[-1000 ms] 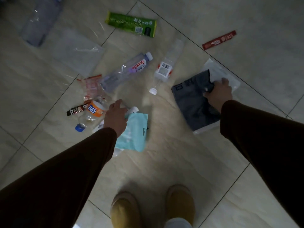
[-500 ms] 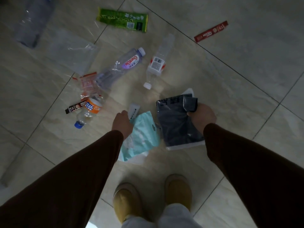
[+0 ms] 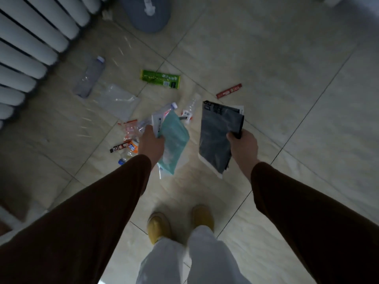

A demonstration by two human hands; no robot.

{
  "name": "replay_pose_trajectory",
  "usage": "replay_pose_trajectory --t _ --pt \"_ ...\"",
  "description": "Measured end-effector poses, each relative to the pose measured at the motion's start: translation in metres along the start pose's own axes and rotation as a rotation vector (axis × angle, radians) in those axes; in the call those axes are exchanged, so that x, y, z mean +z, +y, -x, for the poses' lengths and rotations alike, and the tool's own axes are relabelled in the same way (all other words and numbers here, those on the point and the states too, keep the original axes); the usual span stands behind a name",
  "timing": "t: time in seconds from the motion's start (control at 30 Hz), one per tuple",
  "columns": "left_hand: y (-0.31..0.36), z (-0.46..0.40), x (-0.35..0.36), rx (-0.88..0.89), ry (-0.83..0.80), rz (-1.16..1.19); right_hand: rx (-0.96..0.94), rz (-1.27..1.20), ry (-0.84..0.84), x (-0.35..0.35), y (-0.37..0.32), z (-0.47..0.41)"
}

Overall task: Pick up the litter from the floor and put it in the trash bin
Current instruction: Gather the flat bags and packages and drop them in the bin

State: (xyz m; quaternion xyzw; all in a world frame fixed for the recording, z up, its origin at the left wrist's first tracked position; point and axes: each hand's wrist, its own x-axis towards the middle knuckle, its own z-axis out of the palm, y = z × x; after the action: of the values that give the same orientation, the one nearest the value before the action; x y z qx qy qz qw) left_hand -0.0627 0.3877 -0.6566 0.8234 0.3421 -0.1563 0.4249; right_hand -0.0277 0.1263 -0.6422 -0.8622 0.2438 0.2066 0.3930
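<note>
My left hand [image 3: 151, 143] is shut on a teal plastic pouch [image 3: 174, 142] together with a white packet [image 3: 158, 119], both held above the floor. My right hand [image 3: 244, 145] grips a dark grey plastic bag [image 3: 218, 136] by its right edge, also off the floor. A grey trash bin [image 3: 146, 14] stands at the top of the view, cut off by the frame. On the tiles lie a green wrapper [image 3: 161, 78], a red stick wrapper [image 3: 229, 91], a clear bottle [image 3: 89, 77], a clear bag [image 3: 118, 101] and a small orange-labelled bottle [image 3: 129, 151].
A white radiator [image 3: 37, 37] runs along the upper left. More bottles and wrappers [image 3: 130, 128] cluster behind my left hand. My feet in tan shoes [image 3: 159, 226] stand on beige tiles at the bottom centre.
Both hands have lifted the pouch and the dark bag off the floor. My view has risen and tilted forward, bringing the radiator and the bin into sight.
</note>
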Motion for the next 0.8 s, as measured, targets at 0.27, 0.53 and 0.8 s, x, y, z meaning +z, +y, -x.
replay_pose_trajectory --t 0.27,0.53,0.8 --pt "0.143 0.007 -0.003 -0.056 0.05 0.096 -0.096 -0.009 -0.046 -0.106 -0.076 -0.041" --pt "0.23 -0.013 0.023 -0.185 0.163 0.218 -0.19 0.009 -0.091 -0.178 -0.142 -0.127" --pt "0.291 -0.066 0.008 -0.255 0.263 0.315 -0.267 0.035 -0.112 -0.195 -0.233 -0.208"
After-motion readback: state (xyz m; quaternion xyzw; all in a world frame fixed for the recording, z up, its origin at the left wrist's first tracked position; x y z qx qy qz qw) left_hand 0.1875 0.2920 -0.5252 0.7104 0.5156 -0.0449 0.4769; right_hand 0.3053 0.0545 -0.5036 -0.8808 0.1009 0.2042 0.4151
